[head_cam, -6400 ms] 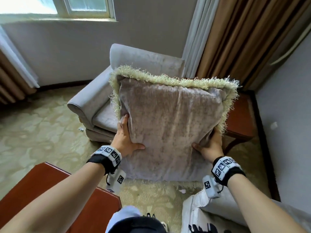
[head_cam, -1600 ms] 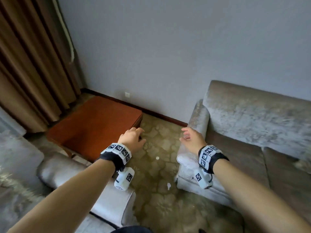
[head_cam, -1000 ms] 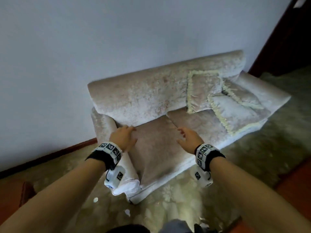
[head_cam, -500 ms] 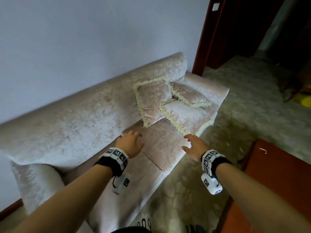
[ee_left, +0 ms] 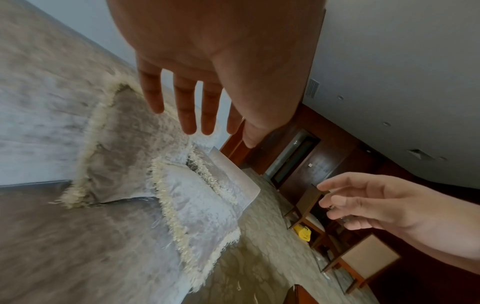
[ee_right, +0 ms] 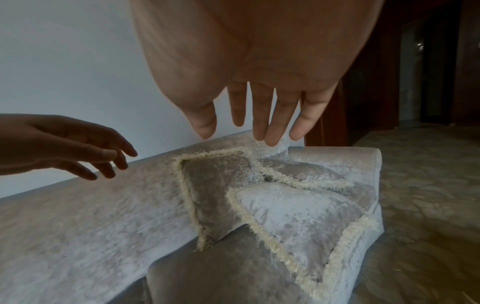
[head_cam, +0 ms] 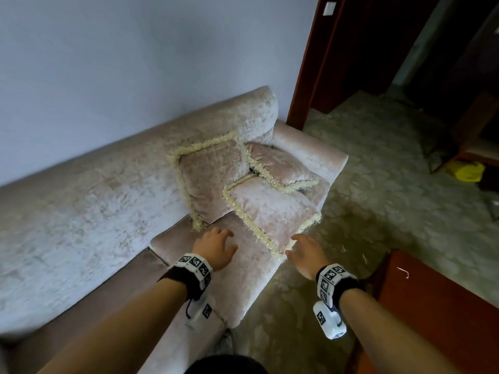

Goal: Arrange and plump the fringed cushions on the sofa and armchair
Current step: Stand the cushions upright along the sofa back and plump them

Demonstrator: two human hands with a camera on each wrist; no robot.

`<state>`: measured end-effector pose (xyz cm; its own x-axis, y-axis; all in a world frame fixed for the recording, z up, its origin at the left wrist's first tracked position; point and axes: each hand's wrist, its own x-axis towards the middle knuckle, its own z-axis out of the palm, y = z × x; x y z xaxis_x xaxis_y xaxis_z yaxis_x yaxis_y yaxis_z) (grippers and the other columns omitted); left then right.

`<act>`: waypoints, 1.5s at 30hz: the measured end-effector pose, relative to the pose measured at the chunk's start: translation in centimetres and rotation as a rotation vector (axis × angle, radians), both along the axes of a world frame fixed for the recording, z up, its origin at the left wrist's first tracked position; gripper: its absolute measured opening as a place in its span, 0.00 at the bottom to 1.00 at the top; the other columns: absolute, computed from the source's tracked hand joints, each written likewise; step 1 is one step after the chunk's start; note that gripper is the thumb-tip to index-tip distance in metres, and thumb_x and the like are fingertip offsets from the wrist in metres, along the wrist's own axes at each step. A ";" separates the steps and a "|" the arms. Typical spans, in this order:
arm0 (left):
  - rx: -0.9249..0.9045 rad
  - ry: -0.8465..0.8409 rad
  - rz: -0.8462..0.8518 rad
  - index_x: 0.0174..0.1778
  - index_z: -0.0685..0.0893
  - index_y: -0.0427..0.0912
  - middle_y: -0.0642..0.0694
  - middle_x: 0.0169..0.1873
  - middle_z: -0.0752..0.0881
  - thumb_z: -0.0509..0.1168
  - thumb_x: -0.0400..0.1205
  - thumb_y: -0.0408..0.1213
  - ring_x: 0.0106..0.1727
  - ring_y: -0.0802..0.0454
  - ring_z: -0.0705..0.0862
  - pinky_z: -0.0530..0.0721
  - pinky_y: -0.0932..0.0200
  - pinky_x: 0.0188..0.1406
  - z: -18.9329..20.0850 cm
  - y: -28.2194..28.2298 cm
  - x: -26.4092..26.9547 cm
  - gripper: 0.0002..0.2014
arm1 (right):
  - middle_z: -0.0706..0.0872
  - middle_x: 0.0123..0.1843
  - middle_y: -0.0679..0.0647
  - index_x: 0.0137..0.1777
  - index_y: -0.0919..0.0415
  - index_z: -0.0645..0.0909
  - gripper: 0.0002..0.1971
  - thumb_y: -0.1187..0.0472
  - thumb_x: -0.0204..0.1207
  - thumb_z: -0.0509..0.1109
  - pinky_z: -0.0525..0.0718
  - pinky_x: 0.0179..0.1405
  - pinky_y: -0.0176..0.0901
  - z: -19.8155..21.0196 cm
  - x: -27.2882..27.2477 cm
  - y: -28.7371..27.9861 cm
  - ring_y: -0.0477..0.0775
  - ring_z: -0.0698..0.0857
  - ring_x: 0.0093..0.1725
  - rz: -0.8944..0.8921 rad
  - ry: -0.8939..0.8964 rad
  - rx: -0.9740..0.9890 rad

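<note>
Both hands reach empty toward the cushions, fingers loosely spread: the left hand [head_cam: 214,248] at lower centre over the sofa [head_cam: 89,201] seat, the right hand [head_cam: 306,253] just short of the front cushion [head_cam: 272,209]. That cushion lies flat at frame centre; behind it the upright cushion [head_cam: 213,176] leans on the backrest and a third cushion [head_cam: 280,164] rests against the arm. Likely step: the reach-in. Next comes gripping the front cushion's two sides.
</note>
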<state>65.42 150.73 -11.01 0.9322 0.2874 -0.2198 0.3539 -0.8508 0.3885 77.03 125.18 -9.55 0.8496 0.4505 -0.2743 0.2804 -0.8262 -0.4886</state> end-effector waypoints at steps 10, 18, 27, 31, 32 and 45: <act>-0.069 0.036 -0.116 0.71 0.73 0.54 0.47 0.69 0.76 0.58 0.82 0.57 0.66 0.43 0.79 0.79 0.43 0.62 -0.2 -0.8 20.1 0.22 | 0.77 0.73 0.52 0.75 0.49 0.71 0.23 0.51 0.81 0.69 0.81 0.64 0.48 2.4 16.7 -1.0 0.55 0.82 0.64 -0.138 -0.020 -0.032; -0.071 0.069 -0.020 0.72 0.73 0.54 0.45 0.67 0.77 0.57 0.79 0.60 0.62 0.43 0.82 0.82 0.43 0.60 -3.9 0.9 30.0 0.26 | 0.78 0.69 0.51 0.72 0.48 0.73 0.21 0.51 0.80 0.70 0.81 0.65 0.48 -0.8 28.6 -0.4 0.53 0.81 0.63 -0.063 0.039 -0.053; -0.118 0.086 0.341 0.72 0.70 0.55 0.46 0.65 0.77 0.59 0.81 0.58 0.63 0.44 0.81 0.82 0.42 0.59 -6.9 2.2 36.2 0.24 | 0.79 0.66 0.46 0.72 0.49 0.74 0.22 0.51 0.79 0.70 0.80 0.66 0.51 -3.7 43.5 5.9 0.51 0.80 0.66 0.259 0.101 -0.025; -0.164 0.070 0.557 0.74 0.68 0.53 0.45 0.66 0.75 0.62 0.82 0.54 0.64 0.45 0.80 0.82 0.43 0.60 -7.7 3.8 36.3 0.25 | 0.81 0.69 0.48 0.74 0.49 0.73 0.24 0.49 0.79 0.70 0.81 0.66 0.51 -6.1 47.1 10.4 0.52 0.81 0.66 0.367 0.142 -0.058; -0.171 0.060 0.587 0.74 0.68 0.52 0.45 0.66 0.75 0.62 0.82 0.54 0.64 0.44 0.81 0.82 0.43 0.60 -8.0 4.5 36.1 0.25 | 0.81 0.69 0.49 0.75 0.49 0.72 0.24 0.49 0.79 0.70 0.81 0.65 0.50 -6.8 47.8 11.5 0.53 0.81 0.66 0.399 0.152 -0.074; -0.204 0.070 0.890 0.82 0.58 0.47 0.35 0.68 0.70 0.71 0.79 0.47 0.66 0.34 0.78 0.78 0.41 0.67 -15.8 20.1 37.8 0.39 | 0.80 0.74 0.52 0.80 0.47 0.62 0.32 0.51 0.79 0.71 0.81 0.65 0.50 -14.4 55.6 27.1 0.56 0.81 0.69 0.470 0.298 -0.113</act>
<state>103.20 170.81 -26.78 0.3675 0.8430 -0.3928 0.8747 -0.1698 0.4539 132.59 152.28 -23.97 0.4428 0.7156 -0.5403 0.4943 -0.6975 -0.5188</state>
